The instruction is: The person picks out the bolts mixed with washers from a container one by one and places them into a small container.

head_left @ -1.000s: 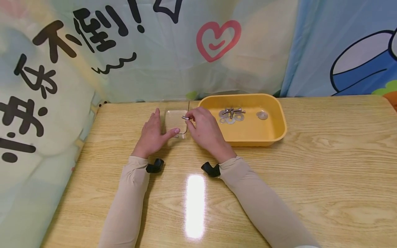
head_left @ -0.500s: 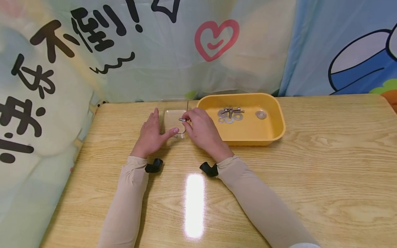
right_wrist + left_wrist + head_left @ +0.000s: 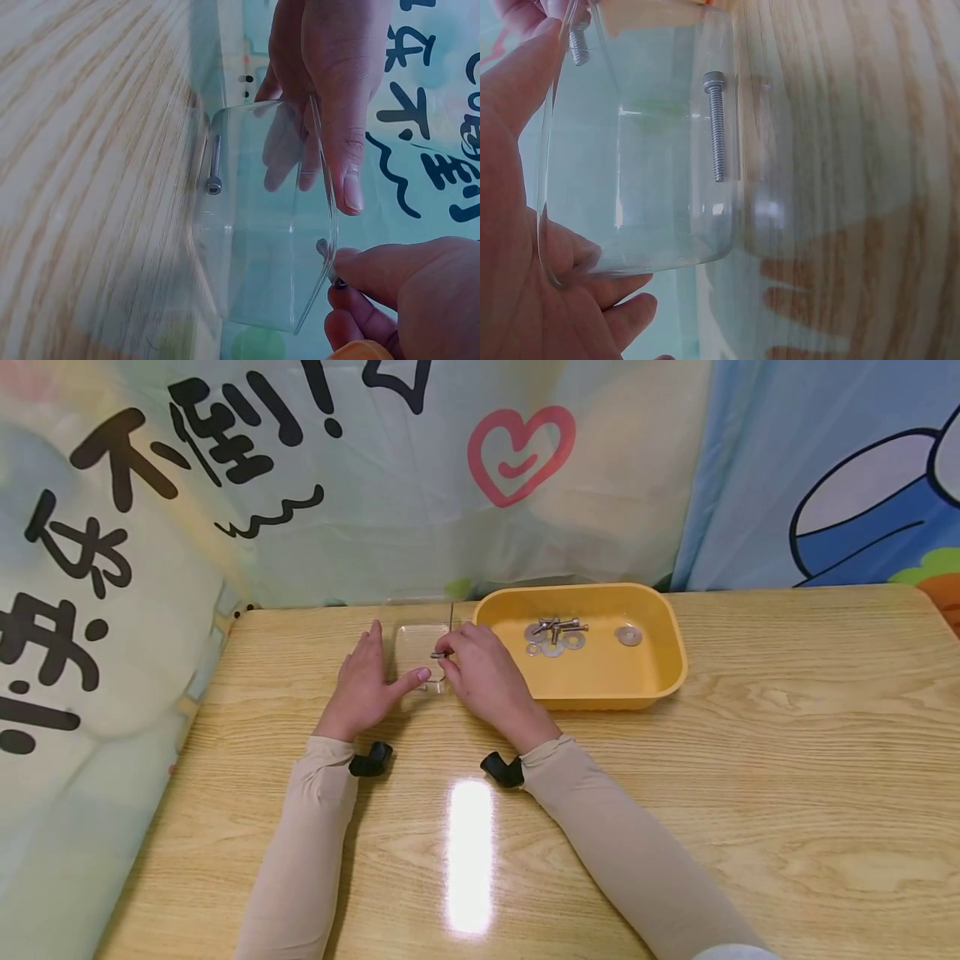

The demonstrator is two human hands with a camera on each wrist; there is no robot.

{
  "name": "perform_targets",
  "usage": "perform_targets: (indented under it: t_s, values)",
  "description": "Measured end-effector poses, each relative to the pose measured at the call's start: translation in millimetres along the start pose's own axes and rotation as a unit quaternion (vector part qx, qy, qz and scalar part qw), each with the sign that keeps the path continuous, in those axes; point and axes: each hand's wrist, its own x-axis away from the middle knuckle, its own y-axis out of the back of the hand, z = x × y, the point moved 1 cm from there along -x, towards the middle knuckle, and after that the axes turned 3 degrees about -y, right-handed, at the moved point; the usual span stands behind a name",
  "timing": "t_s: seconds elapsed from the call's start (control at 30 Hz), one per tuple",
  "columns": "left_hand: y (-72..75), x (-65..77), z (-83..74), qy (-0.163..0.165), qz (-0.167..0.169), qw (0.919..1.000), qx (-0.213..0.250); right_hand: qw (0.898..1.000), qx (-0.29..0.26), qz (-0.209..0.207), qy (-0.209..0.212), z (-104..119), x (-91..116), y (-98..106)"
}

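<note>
**Bolt (image 3: 437,655) pinched at the rim of the box (image 3: 656,180)**

Your right hand (image 3: 491,681) holds the bolt near its head between thumb and fingertips; its shank points into the open mouth. Contact with the rim cannot be confirmed. Your left hand (image 3: 363,683) is spread wide against the box, thumb apart along the near rim.

The bolt appears metal: judge it stiff, light and smooth-headed, apt to roll in the pinch. Keep hold just under the head. Treat the clear box as light, slippery and liable to scratch or skid; brace it by opposite walls. A second bolt (image 3: 716,127) lies on its floor.

The box sits near the table's (image 3: 787,777) far edge, close to the far left corner, cloth (image 3: 600,518) behind. The tray (image 3: 585,702) crowds its right side. Freest room is upward and toward the near edge.
</note>
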Motion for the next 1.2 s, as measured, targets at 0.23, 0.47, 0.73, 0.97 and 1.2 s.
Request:
perform_targets:
  t_s: [0.23, 0.47, 0.73, 0.97, 1.2]
  values:
    - [0.8, 0.0, -1.4, 0.001, 0.0, 1.0, -0.002, 1.0, 0.009, 0.006, 0.008, -1, 0, 0]
    - [0.2, -0.1, -0.6, -0.004, -0.005, 1.0, -0.005, 1.0, 0.012, 0.005, 0.013, -1, 0, 0]
    - [0.4, 0.8, 0.4, -0.004, -0.003, 1.0, 0.0, 1.0, -0.007, 0.001, 0.007, -1, 1, 2]
    - [0.2, 1.1, 1.0, 0.0, -0.003, 1.0, -0.003, 1.0, -0.026, -0.002, -0.004, -1, 2, 7]
    - [0.7, 1.0, -1.1, 0.001, -0.002, 1.0, 0.005, 0.999, -0.036, 0.001, -0.036, -5, 4, 17]
